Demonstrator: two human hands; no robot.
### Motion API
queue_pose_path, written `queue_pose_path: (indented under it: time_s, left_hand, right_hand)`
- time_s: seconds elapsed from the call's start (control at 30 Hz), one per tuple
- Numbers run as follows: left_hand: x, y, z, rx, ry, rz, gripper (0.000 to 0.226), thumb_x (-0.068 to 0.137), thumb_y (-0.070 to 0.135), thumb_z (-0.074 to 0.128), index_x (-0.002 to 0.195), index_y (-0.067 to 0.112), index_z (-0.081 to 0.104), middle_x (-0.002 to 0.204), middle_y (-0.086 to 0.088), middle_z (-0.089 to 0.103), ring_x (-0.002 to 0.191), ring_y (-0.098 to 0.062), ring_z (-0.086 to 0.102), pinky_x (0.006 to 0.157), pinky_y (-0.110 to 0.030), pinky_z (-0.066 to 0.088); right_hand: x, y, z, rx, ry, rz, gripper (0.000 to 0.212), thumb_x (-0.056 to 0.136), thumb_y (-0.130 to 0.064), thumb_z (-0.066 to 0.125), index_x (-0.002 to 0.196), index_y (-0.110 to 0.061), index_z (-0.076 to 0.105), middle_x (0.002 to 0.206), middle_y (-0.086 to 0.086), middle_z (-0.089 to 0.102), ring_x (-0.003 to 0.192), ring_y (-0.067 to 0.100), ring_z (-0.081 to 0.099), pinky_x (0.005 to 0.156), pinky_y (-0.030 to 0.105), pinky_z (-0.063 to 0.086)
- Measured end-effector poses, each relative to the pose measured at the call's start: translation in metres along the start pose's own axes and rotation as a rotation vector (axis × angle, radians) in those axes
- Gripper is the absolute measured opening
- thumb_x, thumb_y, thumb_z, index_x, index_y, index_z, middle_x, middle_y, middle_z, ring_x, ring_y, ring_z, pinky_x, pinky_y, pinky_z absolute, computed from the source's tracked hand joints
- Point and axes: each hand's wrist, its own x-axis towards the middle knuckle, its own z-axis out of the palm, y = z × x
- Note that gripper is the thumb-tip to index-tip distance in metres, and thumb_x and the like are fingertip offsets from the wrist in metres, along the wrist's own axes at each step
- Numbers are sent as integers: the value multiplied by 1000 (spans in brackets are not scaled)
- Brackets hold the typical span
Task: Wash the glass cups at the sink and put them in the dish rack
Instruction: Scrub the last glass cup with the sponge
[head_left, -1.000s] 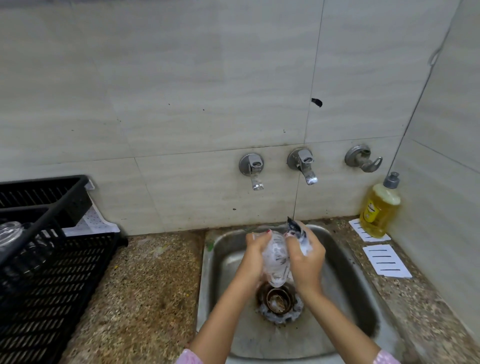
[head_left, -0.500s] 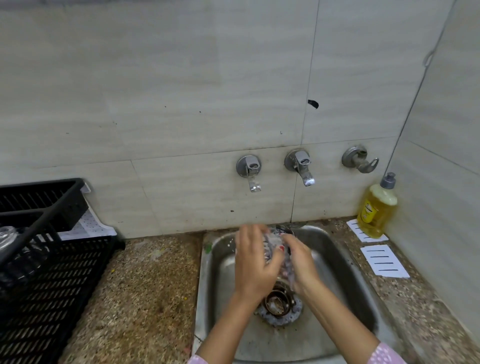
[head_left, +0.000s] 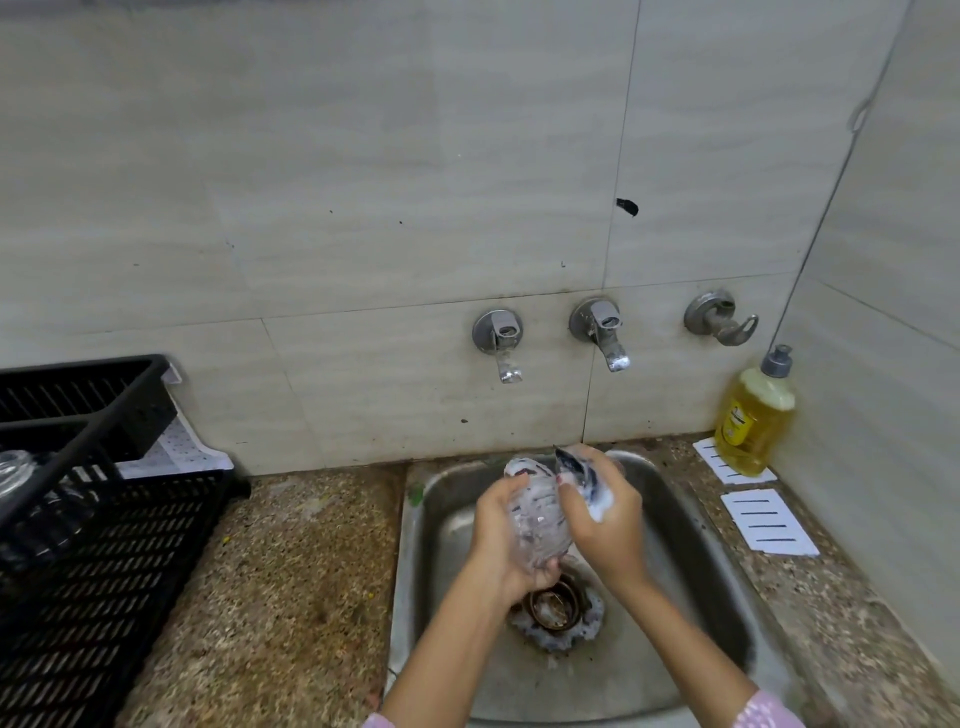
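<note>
Left hand (head_left: 500, 545) has rolled under the cup (head_left: 537, 522), fingers (head_left: 540, 570) wrapped round it over the sink (head_left: 680, 525) so suds drip in; right hand (head_left: 608, 532) grips the sponge (head_left: 574, 467), scrubbing.

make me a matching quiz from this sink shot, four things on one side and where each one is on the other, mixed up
Things
1. glass cup
2. dish rack
3. soap bottle
4. sponge

Places
A. standing at the far right, in the corner beyond the sink
B. gripped in the right hand
C. on the counter, left of the sink
D. foamy, held in the left hand over the drain

Pairs: 1-D, 2-C, 3-A, 4-B
</note>
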Motion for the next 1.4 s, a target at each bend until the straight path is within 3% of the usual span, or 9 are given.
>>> queue_pose_path:
  time_s: [0.17, 0.3, 0.43, 0.63, 0.83, 1.03, 1.17, 1.27, 1.4]
  left_hand:
    - [4, -14, 3, 169, 139, 520, 39, 83, 38, 53, 112, 13, 51, 98, -11, 65, 80, -20, 67, 62, -27, 52]
    - [2, -17, -12, 890, 188, 1088, 38, 73, 48, 47, 105, 28, 44, 105, 2, 46, 92, -3, 49, 78, -17, 39]
    - [14, -15, -32, 1253, 159, 1391, 40, 75, 40, 50, 112, 27, 42, 101, 0, 43, 91, -13, 45, 74, -12, 32]
    - [-1, -13, -16, 930, 110, 948, 42, 68, 62, 38, 103, 39, 31, 108, 12, 40, 99, -4, 44, 77, -6, 33]
    - [-9, 2, -13, 0, -309, 191, 61, 64, 61, 58, 100, 13, 67, 97, -12, 69, 81, -26, 66, 67, -36, 51]
    - [-14, 11, -5, 54, -166, -17, 39, 75, 44, 53, 65, 10, 69, 57, -4, 60, 42, -15, 52, 41, -15, 35]
    - [-2, -2, -1, 100, 62, 496, 11, 91, 25, 47, 94, 15, 49, 79, -6, 58, 61, -16, 58, 46, -20, 43]
    - [8, -11, -16, 772, 148, 1018, 26, 78, 42, 47, 101, 33, 39, 102, 0, 46, 89, -15, 53, 75, -26, 46]
    - [11, -8, -34, 1322, 132, 1353, 39, 76, 44, 49, 110, 28, 39, 97, 1, 40, 83, -14, 46, 67, -24, 36]
  right_hand:
    - [10, 3, 0, 50, -71, 264, 24, 82, -33, 58, 97, -15, 63, 82, -7, 67, 76, 8, 63, 67, 20, 50]
    - [8, 1, 4, 414, 1, 655, 21, 94, -19, 49, 87, -3, 62, 71, 13, 63, 57, 21, 59, 39, 20, 42]
    - [7, -2, 8, 521, -41, 917, 26, 89, -23, 47, 77, -6, 63, 78, 19, 62, 71, 29, 58, 56, 29, 45]
    - [5, -3, 10, 419, 105, 780, 17, 88, -9, 51, 78, -2, 63, 73, 19, 64, 71, 30, 59, 65, 37, 46]
    - [-1, -4, 4, 22, 166, 37, 20, 77, -23, 59, 95, -17, 64, 86, -7, 65, 84, 7, 62, 77, 19, 49]
    - [5, 2, -4, -43, -58, -130, 34, 75, -23, 57, 109, -20, 60, 103, 0, 66, 99, 10, 62, 88, 21, 49]
    - [6, -9, 5, -20, 15, 140, 13, 88, -12, 59, 83, -24, 61, 77, -8, 65, 72, -1, 61, 67, 14, 47]
    - [8, -2, 10, 271, 19, 496, 17, 91, -12, 53, 84, -2, 65, 77, 15, 67, 75, 23, 64, 70, 35, 49]
    - [2, -7, 5, 499, -88, 876, 26, 93, -17, 47, 96, 2, 65, 86, 23, 68, 72, 29, 66, 61, 34, 53]
